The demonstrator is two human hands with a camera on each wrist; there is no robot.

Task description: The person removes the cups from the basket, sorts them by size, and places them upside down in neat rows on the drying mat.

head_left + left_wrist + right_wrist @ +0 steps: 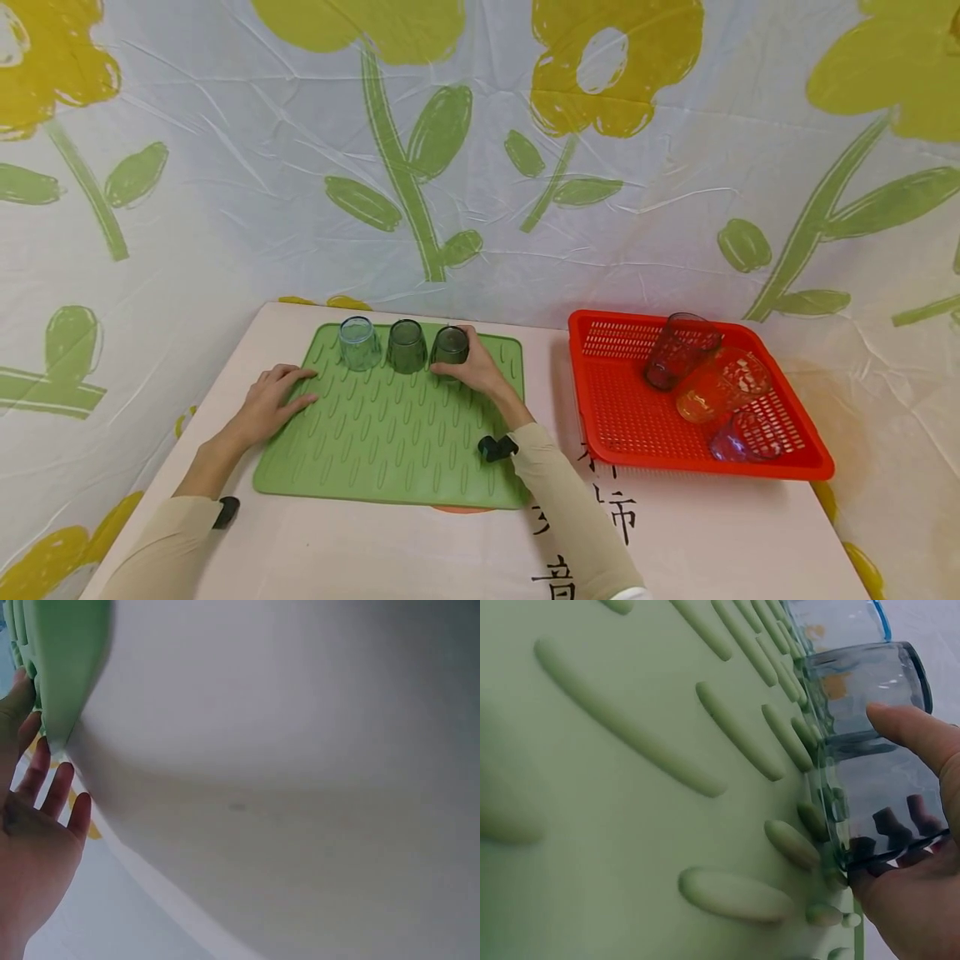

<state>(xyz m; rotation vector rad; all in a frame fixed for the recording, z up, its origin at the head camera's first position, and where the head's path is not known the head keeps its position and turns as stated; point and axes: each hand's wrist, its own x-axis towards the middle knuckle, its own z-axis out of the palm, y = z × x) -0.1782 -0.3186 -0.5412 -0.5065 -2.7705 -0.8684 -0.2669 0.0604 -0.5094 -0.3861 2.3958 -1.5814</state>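
Note:
Three glass tumblers stand in a row along the far side of a green ridged mat (382, 442). Leftmost is a clear one with a blue rim (360, 343); beside it is a grey tumbler (407, 346). My right hand (482, 372) grips the rightmost grey tumbler (451, 343), fingers and thumb on opposite sides. In the right wrist view, this held tumbler (889, 791) stands on the mat close to its neighbour. My left hand (268, 404) rests at the mat's left edge, fingers spread and fairly straight. The left wrist view shows its fingers along the mat's edge (71, 667).
A red plastic basket (600, 433) sits on the right of the table. Inside lie a dark tumbler (678, 354), a clear tall glass (720, 387) and a bluish-purple glass (742, 437). A flower-printed cloth (300, 150) hangs behind the table.

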